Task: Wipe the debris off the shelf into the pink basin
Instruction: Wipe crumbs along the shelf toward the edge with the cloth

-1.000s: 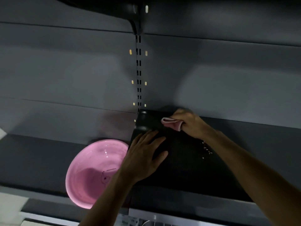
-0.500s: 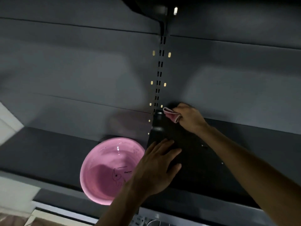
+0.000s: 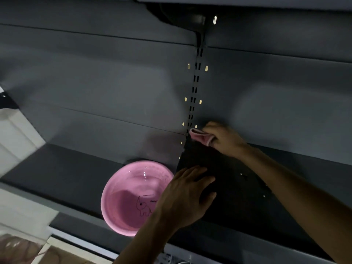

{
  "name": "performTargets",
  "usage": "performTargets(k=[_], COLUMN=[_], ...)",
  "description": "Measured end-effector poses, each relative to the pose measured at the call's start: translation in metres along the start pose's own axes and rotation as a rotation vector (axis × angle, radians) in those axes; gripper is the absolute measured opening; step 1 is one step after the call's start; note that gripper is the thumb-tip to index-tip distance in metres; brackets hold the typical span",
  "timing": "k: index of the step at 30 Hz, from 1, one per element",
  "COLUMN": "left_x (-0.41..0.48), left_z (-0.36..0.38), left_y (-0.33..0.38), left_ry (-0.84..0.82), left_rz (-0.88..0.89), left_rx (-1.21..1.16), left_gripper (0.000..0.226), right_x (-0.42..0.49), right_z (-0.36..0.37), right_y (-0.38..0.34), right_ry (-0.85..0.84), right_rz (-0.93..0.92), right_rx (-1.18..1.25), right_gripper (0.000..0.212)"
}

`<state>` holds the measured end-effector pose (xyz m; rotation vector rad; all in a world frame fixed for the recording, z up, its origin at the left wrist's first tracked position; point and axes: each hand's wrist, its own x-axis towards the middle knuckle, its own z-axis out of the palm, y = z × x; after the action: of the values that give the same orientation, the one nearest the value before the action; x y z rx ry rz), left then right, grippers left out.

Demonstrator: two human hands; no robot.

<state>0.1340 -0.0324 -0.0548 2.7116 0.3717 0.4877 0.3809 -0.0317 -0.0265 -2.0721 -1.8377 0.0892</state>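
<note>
- Head view: right hand (image 3: 224, 139) grips folded pink cloth (image 3: 200, 136) at dark shelf (image 3: 238, 202) rear corner, positioned to sweep outward.
- Left hand (image 3: 187, 193) lies flat, fingers released, steadying shelf beside round pink plastic basin (image 3: 129, 197), placed to catch pale debris specks (image 3: 263, 196).

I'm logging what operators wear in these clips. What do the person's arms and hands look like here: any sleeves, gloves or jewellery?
Both arms are bare as far as the frame shows. No gloves, watch or rings are visible on the left hand or the right hand, though dim light could hide small items.
</note>
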Motion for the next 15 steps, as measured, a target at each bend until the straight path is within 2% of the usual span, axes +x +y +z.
performTargets(k=[3,6,9,11,13,15], left_x=[-0.001,-0.002,-0.007,-0.010,-0.011,-0.011], left_z=[-0.003,-0.007,-0.008,-0.008,-0.008,-0.008], left_y=[0.002,0.006,0.009,0.011,0.013,0.013], left_ry=[0.001,0.044,0.138,0.144,0.121,0.096], left_rz=[-0.006,-0.016,0.004,0.032,0.047,0.061], left_rx=[-0.004,-0.018,-0.049,-0.040,-0.025,-0.001], left_gripper=[0.047,0.037,0.029,0.028,0.029,0.032], right_x=[0.012,0.001,-0.022,-0.039,-0.054,-0.065], right_z=[0.013,0.018,0.009,0.004,-0.001,-0.014], right_y=[-0.009,-0.030,-0.048,-0.052,-0.048,-0.034], right_ry=[0.001,-0.073,-0.193,-0.264,-0.311,-0.265], right_rz=[0.104,-0.032,-0.215,-0.236,-0.220,-0.181], right_rx=[-0.065,0.047,0.107,0.142,0.168,0.168], right_gripper=[0.040,0.035,0.050,0.058,0.058,0.055])
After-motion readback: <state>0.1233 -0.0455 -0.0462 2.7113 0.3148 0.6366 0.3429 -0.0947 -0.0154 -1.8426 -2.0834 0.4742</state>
